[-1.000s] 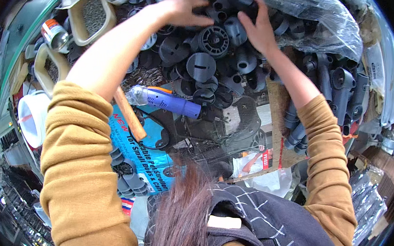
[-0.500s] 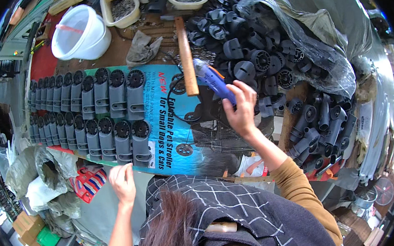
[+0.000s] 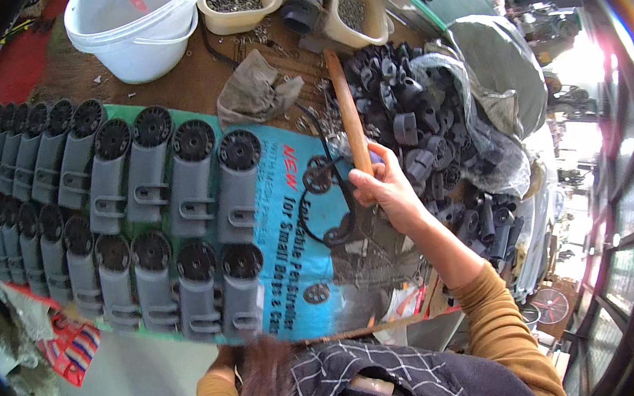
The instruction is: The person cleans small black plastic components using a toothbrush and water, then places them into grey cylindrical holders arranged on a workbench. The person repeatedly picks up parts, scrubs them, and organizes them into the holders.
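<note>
My right hand (image 3: 390,189) is closed on the lower end of a hammer's wooden handle (image 3: 345,107). The hammer's head, by the tubs at the far side, is partly hidden. A blue-purple hand tool (image 3: 376,159) lies behind my fingers, mostly covered by them. My left hand (image 3: 226,357) is low by the table's near edge, in shadow and largely out of sight; its fingers do not show. Left of the blue printed sheet (image 3: 293,265), grey plastic parts (image 3: 235,183) with round black discs stand in two rows.
A white bucket (image 3: 139,55) and tubs of small metal pieces (image 3: 238,15) stand at the back. A grey cloth (image 3: 257,89) lies before them. Black plastic parts (image 3: 420,161) are heaped on the right beside clear plastic sheeting (image 3: 493,127). A black cord (image 3: 306,207) loops over the sheet.
My right hand has left the blue-purple tool and closed on the hammer handle. My left hand has dropped to the table's near edge. The view has shifted, bringing the grey parts closer.
</note>
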A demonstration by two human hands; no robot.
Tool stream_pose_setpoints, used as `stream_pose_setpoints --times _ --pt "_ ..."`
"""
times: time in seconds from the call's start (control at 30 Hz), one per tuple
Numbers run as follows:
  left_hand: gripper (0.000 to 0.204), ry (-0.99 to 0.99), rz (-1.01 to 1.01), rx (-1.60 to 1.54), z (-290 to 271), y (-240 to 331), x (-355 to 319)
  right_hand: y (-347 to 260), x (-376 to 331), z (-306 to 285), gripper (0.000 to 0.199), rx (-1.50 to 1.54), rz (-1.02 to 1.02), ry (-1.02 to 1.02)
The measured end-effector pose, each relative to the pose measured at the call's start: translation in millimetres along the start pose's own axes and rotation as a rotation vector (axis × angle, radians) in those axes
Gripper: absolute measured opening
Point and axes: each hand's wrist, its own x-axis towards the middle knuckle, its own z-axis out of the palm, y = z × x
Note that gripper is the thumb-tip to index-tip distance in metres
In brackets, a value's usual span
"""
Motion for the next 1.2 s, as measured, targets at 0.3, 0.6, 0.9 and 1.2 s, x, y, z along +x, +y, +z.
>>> stream_pose_setpoints --times 0.3,0.6,0.9,1.2 --pt "0.054 -0.107 -0.358 0.185 -8.7 -64.6 20.6 -197.7 59.4 -47.0 0.071 0.378 -0.463 -0.145" --pt "0.053 -0.023 -0.308 0.179 -32.4 -32.5 29.2 -85.0 79.7 36.0 0.036 -0.341 -0.528 -0.010" --pt "0.053 0.078 -0.258 0.248 -46.5 -23.7 65.0 58.4 -78.0 139.5 0.060 -0.660 -1.132 -0.417" --pt "0.052 0.310 -0.228 0.279 -41.8 -36.8 81.5 149.6 -114.8 165.9 0.054 -0.913 -1.486 -0.062"
